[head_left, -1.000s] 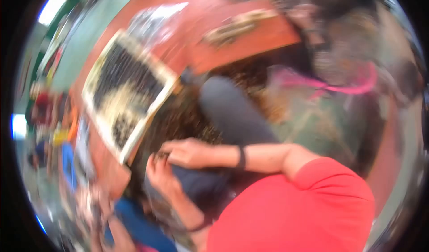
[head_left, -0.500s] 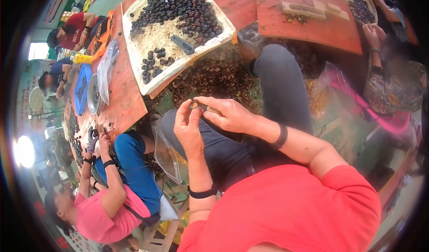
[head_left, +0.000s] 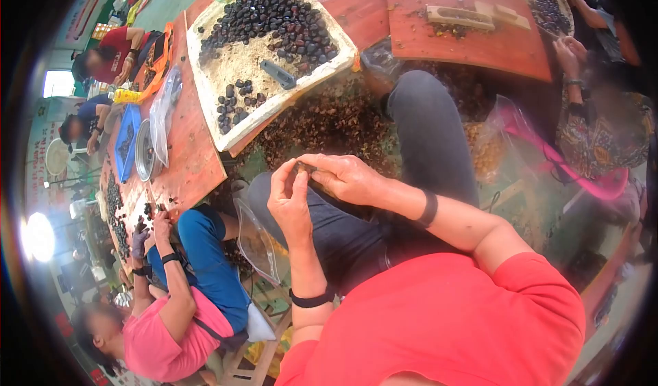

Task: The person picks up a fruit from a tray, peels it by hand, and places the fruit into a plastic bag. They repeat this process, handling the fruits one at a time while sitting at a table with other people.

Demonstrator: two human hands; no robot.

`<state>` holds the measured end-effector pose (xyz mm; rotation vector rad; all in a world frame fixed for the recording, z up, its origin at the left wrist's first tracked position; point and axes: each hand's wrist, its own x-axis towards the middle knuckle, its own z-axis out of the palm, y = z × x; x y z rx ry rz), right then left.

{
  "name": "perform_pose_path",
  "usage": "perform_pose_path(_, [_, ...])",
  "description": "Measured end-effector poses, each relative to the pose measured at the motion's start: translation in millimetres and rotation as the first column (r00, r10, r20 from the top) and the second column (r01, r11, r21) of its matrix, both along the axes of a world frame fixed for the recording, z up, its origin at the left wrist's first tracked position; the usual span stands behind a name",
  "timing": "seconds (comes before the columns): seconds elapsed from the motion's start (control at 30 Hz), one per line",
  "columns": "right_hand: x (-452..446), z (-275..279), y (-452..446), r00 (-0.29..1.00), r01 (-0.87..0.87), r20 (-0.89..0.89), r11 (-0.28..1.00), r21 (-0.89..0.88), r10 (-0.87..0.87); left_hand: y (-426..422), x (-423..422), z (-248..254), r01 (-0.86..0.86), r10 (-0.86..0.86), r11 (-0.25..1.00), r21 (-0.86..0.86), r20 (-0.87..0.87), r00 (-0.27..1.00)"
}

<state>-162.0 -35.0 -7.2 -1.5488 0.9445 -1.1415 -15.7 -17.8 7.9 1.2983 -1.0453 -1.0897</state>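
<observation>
Held up over my lap, my left hand is closed, thumb and fingers pinching a small dark piece with a brownish patch, perhaps one of the dark round nuts. My right hand meets it from the other side, its fingers curled round a short tool with a brownish handle, mostly hidden by the fingers. Beyond my hands, a white foam box on the table holds many dark round nuts over a pale, crumbly layer. A grey-handled tool lies in that box.
Brown shell scraps cover the floor below the table. To the left, a co-worker in a pink shirt handles dark pieces. A blue tray and metal dish lie beyond. A pink-rimmed plastic bag is at right.
My hands stay together, with my right fingers shifted slightly and covering more of the tool. The pink-shirted co-worker's head and hands have moved a little.
</observation>
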Motion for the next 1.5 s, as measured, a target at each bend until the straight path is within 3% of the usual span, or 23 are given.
perform_pose_path(0.17, [5.2, -5.5, 1.4, 0.989, -0.041, 0.146, 0.988, 0.152, 0.019, 0.4, -0.1, -0.2, 0.0, 0.0, 1.0, -0.01, -0.047, 0.999])
perform_pose_path(0.23, [11.4, -8.2, 0.5, 0.968, -0.019, 0.249, 0.982, 0.186, -0.029, -0.3, -5.2, 6.1, -0.037, 0.038, 0.999, 0.009, -0.201, 0.979])
perform_pose_path(0.33, [5.8, 4.1, 3.5, 0.976, -0.082, 0.217, 0.945, 0.318, 0.012, -1.5, 0.9, 2.0, -0.021, 0.039, 0.998, 0.061, -0.328, 0.944])
perform_pose_path(0.37, [1.6, 12.0, 3.0, 0.976, -0.087, 0.217, 0.945, 0.315, 0.018, -1.7, 2.9, 1.5, -0.026, 0.044, 0.998, 0.058, -0.329, 0.943])
perform_pose_path(0.43, [-6.4, 24.5, 0.6, 0.993, -0.078, -0.065, 0.974, 0.211, 0.094, -2.3, 4.8, 2.3, -0.029, 0.049, 0.997, 0.075, -0.287, 0.957])
perform_pose_path(0.47, [-6.2, 22.3, 0.0, 0.993, -0.081, -0.066, 0.974, 0.21, 0.097, -1.7, 4.8, 2.9, -0.032, 0.052, 0.997, 0.073, -0.287, 0.956])
perform_pose_path(0.53, [-4.6, 12.9, -1.1, 0.992, -0.049, -0.112, 0.999, 0.004, 0.049, -0.5, 3.2, 3.7, -0.031, 0.043, 0.997, 0.07, -0.185, 0.982])
perform_pose_path(0.63, [-0.6, 5.6, -0.1, 0.995, 0.021, -0.097, 0.996, -0.084, -0.029, -1.0, 0.8, 2.7, -0.04, 0.048, 0.998, 0.051, -0.173, 0.984])
perform_pose_path(0.87, [2.6, 0.5, 0.5, 0.996, 0.043, -0.075, 0.992, -0.122, -0.052, 0.8, -3.3, 4.2, -0.059, 0.062, 0.998, 0.027, -0.13, 0.99])
perform_pose_path(1.03, [9.9, -3.0, 3.2, 0.991, 0.059, 0.122, 0.998, 0.027, -0.062, -0.2, -8.0, 4.2, -0.071, 0.069, 0.997, -0.007, -0.123, 0.99])
perform_pose_path(1.17, [9.1, 1.0, 4.1, 0.991, 0.107, 0.081, 0.994, 0.007, -0.107, -0.5, -14.3, 3.4, -0.109, 0.106, 0.994, -0.019, -0.12, 0.987])
perform_pose_path(1.23, [6.9, 1.9, 5.3, 0.995, 0.093, -0.014, 0.994, -0.06, -0.094, 0.2, -12.5, 0.2, -0.064, 0.063, 0.996, -0.061, -0.014, 0.998])
perform_pose_path(1.33, [4.9, 0.2, 3.1, 0.998, 0.059, -0.012, 0.994, -0.094, -0.06, -1.6, -4.1, -0.2, -0.043, 0.042, 0.999, -0.007, -0.099, 0.994])
perform_pose_path(1.5, [1.7, 1.7, 2.9, 1.0, -0.022, 0.02, 1.0, -0.006, 0.022, 1.5, 1.9, 4.5, -0.025, 0.025, 1.0, 0.007, -0.062, 0.998])
